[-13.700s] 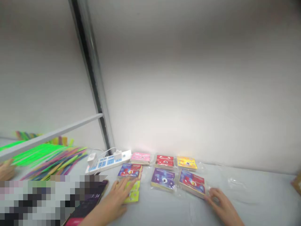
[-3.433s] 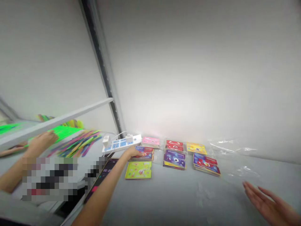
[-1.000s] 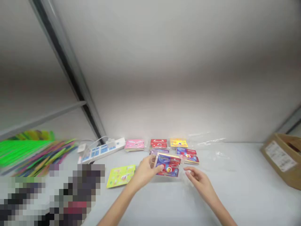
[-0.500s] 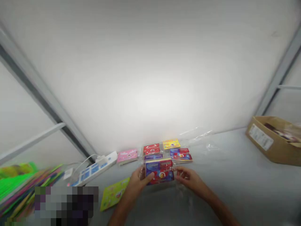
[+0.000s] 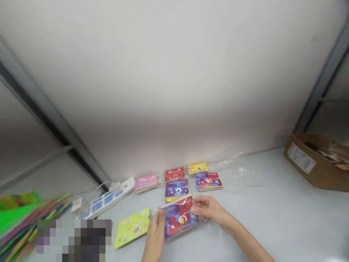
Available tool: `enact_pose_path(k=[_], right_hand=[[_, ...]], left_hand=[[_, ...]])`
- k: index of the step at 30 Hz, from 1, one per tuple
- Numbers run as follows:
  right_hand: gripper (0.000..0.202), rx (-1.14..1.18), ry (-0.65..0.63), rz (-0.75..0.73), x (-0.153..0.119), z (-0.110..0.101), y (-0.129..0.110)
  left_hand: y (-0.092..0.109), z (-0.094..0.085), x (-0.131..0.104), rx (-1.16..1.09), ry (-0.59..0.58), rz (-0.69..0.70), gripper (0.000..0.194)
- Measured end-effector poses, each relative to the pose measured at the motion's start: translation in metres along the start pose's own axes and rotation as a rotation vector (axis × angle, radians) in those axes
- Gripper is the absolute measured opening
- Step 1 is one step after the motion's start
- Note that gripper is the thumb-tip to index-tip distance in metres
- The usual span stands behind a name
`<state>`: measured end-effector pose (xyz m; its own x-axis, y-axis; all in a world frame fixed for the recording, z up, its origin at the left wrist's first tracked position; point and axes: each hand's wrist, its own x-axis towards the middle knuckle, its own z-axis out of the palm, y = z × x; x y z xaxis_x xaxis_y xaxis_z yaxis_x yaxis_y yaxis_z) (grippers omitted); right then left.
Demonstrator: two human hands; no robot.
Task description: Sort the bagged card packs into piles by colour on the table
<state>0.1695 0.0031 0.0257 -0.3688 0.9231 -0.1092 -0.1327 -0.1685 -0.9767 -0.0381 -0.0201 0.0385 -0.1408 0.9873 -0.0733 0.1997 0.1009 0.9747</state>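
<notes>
My left hand (image 5: 156, 229) grips the left edge of a blue-and-red card pack (image 5: 178, 216) in a clear plastic bag, thumb on its front. At the upper right corner, the fingers of my right hand (image 5: 211, 209) are closed on the clear plastic. Just beyond the pack lies a purple card stack (image 5: 177, 189) with yellow edges. Left of my left hand rests a yellow-green card (image 5: 132, 227). Farther back are a pink pack (image 5: 146, 182), a red pack (image 5: 175, 174), a yellow pack (image 5: 197, 167) and another blue-and-red stack (image 5: 209, 180).
Clear plastic bags (image 5: 231, 165) lie by the wall behind the packs. A white power strip (image 5: 109, 198) with a plugged-in cable runs along the left. Bright, colourful sheets (image 5: 24, 222) are piled at far left. An open cardboard box (image 5: 316, 163) stands at right.
The held pack has come nearer and tilted, its right side higher, baring the purple stack behind it. My right hand has shifted slightly left, onto the pack's upper corner.
</notes>
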Motion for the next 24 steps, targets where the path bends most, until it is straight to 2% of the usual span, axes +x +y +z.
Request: enact_pose_path(k=[3,6,9,12,15,17,19,24], right_hand=[[0.038,0.024,0.029,0.011,-0.007,0.0,0.003],[0.037,0.035,0.077,-0.009,-0.016,-0.012,0.0],[0.034,0.086,0.21,-0.044,-0.031,-0.038,-0.007],[0.034,0.175,0.449,-0.012,-0.055,-0.073,-0.008],[0.029,0.315,0.599,0.036,-0.085,-0.102,0.0],[0.026,0.364,0.645,0.086,-0.104,-0.113,0.009],[0.025,0.388,0.651,0.117,-0.118,-0.115,0.018],[0.026,0.497,0.562,0.109,-0.13,-0.106,0.028]], left_hand=[[0.002,-0.002,-0.006,0.033,0.072,0.059,0.047],[0.006,-0.009,-0.006,0.031,0.136,0.057,0.054],[0.009,-0.023,-0.003,-0.013,0.214,0.012,0.06],[0.015,-0.036,-0.004,-0.106,0.261,-0.034,0.058],[0.022,-0.032,-0.006,-0.24,0.216,-0.09,0.051],[0.027,-0.015,-0.003,-0.329,0.133,-0.141,0.05],[0.032,0.013,0.005,-0.398,0.032,-0.191,0.05],[0.051,0.112,0.042,-0.509,-0.192,-0.293,0.036]])
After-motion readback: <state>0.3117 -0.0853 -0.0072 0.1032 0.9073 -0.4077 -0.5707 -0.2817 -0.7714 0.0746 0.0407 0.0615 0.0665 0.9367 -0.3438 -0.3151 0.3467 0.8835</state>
